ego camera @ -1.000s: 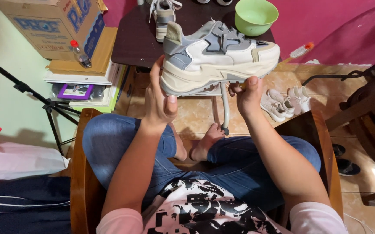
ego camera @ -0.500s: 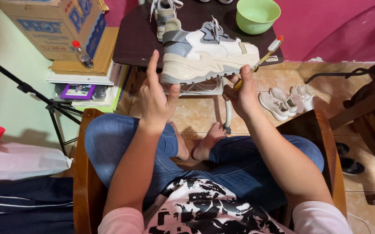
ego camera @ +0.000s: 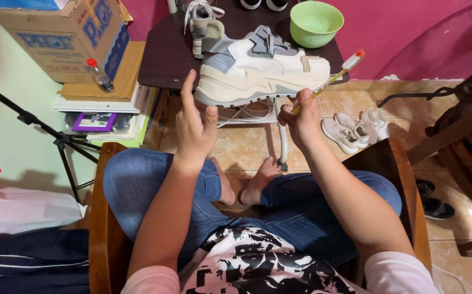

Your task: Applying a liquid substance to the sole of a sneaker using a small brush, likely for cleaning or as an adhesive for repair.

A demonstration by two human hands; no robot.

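A chunky white and grey sneaker (ego camera: 257, 68) rests on its sole at the front edge of a dark table (ego camera: 165, 60). My left hand (ego camera: 195, 122) is open, fingers raised beside the sneaker's heel, touching it or just short of it. My right hand (ego camera: 301, 117) is closed on the yellow handle of a toothbrush (ego camera: 345, 65), whose orange and white head points up to the right, past the sneaker's toe. I sit cross-legged in blue jeans on a wooden chair (ego camera: 102, 228).
A green bowl (ego camera: 316, 23) and a second sneaker (ego camera: 203, 24) sit farther back on the table. A cardboard box (ego camera: 61, 38), a small bottle (ego camera: 99, 75) and a tripod (ego camera: 56, 139) stand at left. Small white shoes (ego camera: 350, 130) and dark shoes (ego camera: 434, 204) lie on the tiled floor at right.
The sneaker, held up in both hands a second ago, now sits on the table edge. My right hand has taken up the toothbrush. My left hand has come off the sole.
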